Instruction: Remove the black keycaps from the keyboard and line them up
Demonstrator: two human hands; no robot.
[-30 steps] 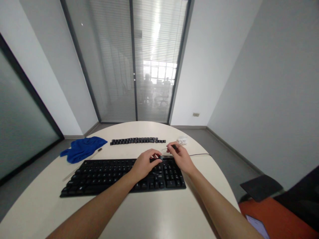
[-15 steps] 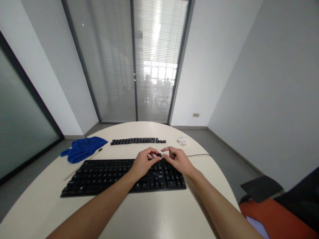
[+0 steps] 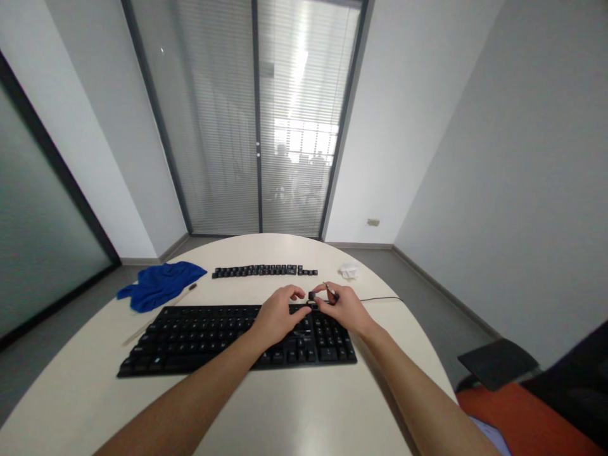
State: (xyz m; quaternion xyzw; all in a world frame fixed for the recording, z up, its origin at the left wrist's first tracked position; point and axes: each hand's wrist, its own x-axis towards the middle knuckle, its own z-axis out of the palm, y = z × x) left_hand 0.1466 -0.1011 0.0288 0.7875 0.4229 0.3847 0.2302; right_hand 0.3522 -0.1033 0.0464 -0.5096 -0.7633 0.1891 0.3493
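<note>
A small black keycap (image 3: 311, 295) is pinched between the thumb and index finger of my right hand (image 3: 349, 308), just above the back edge of the black keyboard (image 3: 204, 335). Something slim and dark (image 3: 335, 296) is also tucked among that hand's fingers; its kind is unclear. My left hand (image 3: 278, 316) hovers over the keyboard beside the keycap, thumb and fingers apart, holding nothing. Behind the keyboard lies a row of loose black keycaps (image 3: 256, 270).
To the left lie a blue cloth (image 3: 164, 285) and a thin stick-like brush with a dark tip (image 3: 192, 287). A crumpled white tissue (image 3: 349, 271) rests at the back right. The cable (image 3: 380, 298) runs off rightward across the round table (image 3: 285, 411). An orange-seated chair (image 3: 527, 418) stands at right.
The keycap was between the fingertips of both hands; now my right hand alone holds it, slightly farther right. My left fingers have spread and come away from it.
</note>
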